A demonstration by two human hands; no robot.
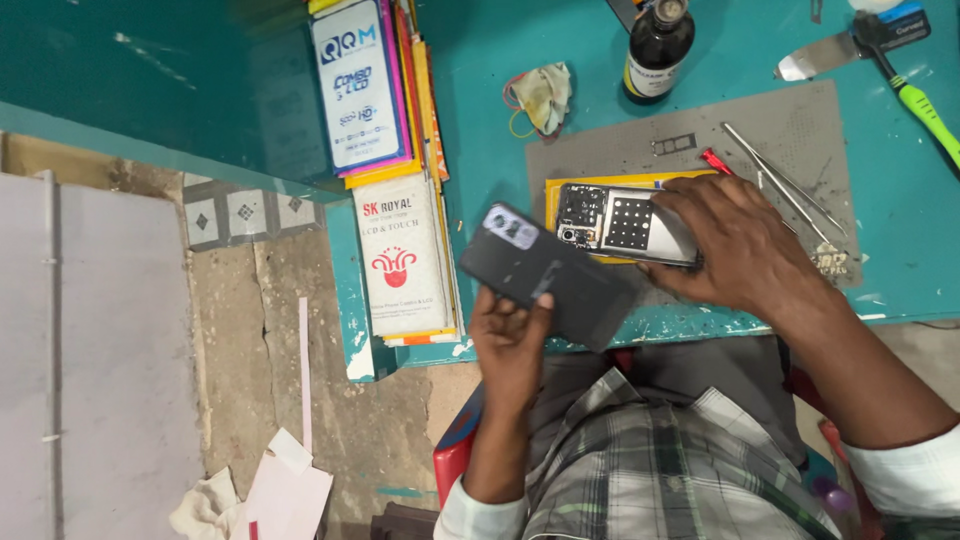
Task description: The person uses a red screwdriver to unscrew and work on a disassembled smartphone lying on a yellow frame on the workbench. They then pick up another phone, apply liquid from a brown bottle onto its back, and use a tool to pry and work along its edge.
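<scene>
Dark grey plastic phone back cover (548, 275) was already detached, gripped in left hand (510, 345); opened silver phone body (625, 225) was pressed flat under right hand (735, 245), fingers curled; internals left exposed.

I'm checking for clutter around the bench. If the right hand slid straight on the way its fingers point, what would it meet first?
The right hand points left over the opened phone; next in line is probably the detached back cover in the left hand, though depth is unclear.
</scene>
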